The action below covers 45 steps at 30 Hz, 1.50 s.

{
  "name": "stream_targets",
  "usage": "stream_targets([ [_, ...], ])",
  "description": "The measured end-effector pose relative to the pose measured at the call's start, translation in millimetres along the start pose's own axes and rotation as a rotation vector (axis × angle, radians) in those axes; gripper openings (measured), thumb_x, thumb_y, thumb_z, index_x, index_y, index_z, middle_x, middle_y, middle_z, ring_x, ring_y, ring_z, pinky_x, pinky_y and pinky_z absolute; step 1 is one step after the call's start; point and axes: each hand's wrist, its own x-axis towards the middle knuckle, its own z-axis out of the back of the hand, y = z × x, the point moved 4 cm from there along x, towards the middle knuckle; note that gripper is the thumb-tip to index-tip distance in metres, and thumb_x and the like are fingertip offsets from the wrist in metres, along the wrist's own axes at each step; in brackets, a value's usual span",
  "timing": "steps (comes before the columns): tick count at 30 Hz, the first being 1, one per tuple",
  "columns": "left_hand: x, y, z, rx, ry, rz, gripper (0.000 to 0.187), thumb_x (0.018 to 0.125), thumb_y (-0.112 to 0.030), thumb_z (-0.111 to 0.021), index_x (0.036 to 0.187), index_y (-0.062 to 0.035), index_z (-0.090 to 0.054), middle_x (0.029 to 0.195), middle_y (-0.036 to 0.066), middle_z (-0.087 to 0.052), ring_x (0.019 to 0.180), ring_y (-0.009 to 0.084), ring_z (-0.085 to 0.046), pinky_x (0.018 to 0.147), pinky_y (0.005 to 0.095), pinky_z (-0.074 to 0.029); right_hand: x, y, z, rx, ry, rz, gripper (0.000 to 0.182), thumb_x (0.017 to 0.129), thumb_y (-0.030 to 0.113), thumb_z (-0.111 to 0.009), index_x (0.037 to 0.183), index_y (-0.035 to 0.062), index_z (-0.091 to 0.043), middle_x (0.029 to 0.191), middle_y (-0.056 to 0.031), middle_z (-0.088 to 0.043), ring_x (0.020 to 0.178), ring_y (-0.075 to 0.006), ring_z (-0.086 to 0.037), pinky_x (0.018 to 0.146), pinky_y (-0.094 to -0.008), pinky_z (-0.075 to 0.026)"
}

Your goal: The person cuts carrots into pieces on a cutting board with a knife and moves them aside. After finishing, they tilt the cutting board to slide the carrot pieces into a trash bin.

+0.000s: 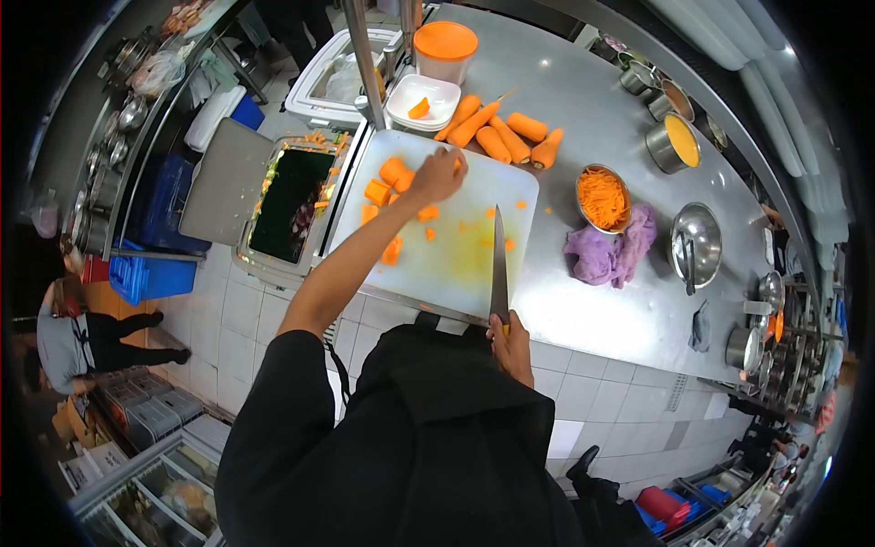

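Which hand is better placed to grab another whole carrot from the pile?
Left, probably. The left hand is stretched over the board among the carrot chunks, close to the whole carrots. The right hand sits back at the counter edge gripping the knife.

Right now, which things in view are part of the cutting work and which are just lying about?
In use: left hand on carrot chunks; right hand holding knife; cutting board; whole carrots.

Lying about: purple cloth; bowl of grated carrot; lidded tub; empty steel bowl.

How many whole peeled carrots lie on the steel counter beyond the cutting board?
5 whole carrots, in a loose row just past the cutting board, beside the white tray. Others may be hidden behind the left hand.
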Motion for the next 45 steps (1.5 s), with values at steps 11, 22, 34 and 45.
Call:
stream_targets([
  [11, 115.2, 63.1, 70.0, -0.137, -0.276, 0.107, 0.033, 0.097, -0.035, -0.066, 0.118, -0.0091, -0.066, 0.116, 0.021, -0.062, 0.116, 0.0394, -0.059, 0.101, 0.0463, -0.047, 0.8, 3.4, -0.7, -0.084, 0.003, 0.033, 0.036, 0.106, 0.034, -0.058, 0.099, -0.0014, -0.055, 0.072, -0.0151, -0.068, 0.064, -0.0242, -0.068, 0.061, -0.0364, -0.052],
  [22, 144.1, 54.8, 80.2, -0.502, -0.375, 0.193, 0.028, 0.086, -0.02, -0.083, 0.109, -0.0058, -0.077, 0.107, 0.014, -0.071, 0.1, 0.0252, -0.07, 0.089, 0.0351, -0.055, -8.7, 6.4, 3.3, -0.074, -0.027, 0.094, 0.038, 0.106, 0.037, -0.059, 0.102, -0.0005, -0.055, 0.069, -0.0064, -0.063, 0.054, -0.0121, -0.056, 0.048, -0.0292, -0.045],
  [34, -158.4, -68.5, 3.5, 0.116, 0.27, 0.142, 0.046, 0.081, -0.029, -0.086, 0.119, -0.0095, -0.07, 0.098, 0.013, -0.071, 0.087, 0.0287, -0.071, 0.076, 0.0378, -0.057, 1.9, -2.6, 13.3, -0.125, -0.016, -0.001, 0.037, 0.105, 0.034, -0.06, 0.097, -0.0017, -0.054, 0.073, -0.0147, -0.07, 0.067, -0.0253, -0.071, 0.061, -0.0365, -0.053],
  [45, -223.5, -42.8, -10.0, -0.313, -0.062, 0.197, 0.034, 0.086, -0.023, -0.083, 0.114, -0.0083, -0.07, 0.096, 0.009, -0.067, 0.061, 0.0215, -0.065, 0.056, 0.0335, -0.053, 5.2, 11.3, -10.3, -0.115, 0.051, 0.001, 0.036, 0.105, 0.03, -0.062, 0.1, -0.0052, -0.055, 0.072, -0.016, -0.069, 0.066, -0.0233, -0.07, 0.061, -0.0356, -0.052],
])
